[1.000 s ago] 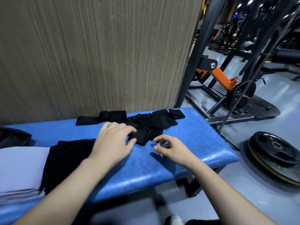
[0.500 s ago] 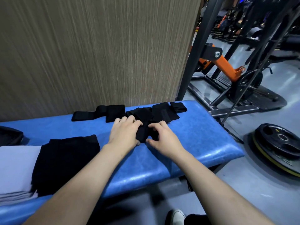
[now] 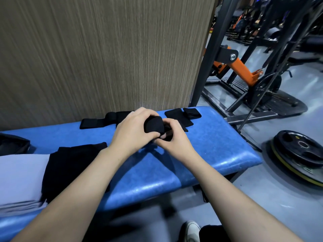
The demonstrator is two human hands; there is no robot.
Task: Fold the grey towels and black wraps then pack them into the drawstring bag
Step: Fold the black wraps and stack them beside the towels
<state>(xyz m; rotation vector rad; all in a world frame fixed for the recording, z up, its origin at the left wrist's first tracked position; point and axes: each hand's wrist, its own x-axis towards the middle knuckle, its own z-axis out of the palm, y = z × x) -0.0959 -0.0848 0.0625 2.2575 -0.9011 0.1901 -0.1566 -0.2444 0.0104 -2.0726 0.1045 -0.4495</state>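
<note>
Toward the far edge of the surface, I have both hands clamped on one black wrap, lifted just above the padding. My left hand curls around its left side and my right hand pinches it from below, so the bundle sits between the two, with its long axis hard to tell. I count two more loose wraps: a long strip to the left and a pile to the right. Folded grey towels and black cloth lie at the left end.
</note>
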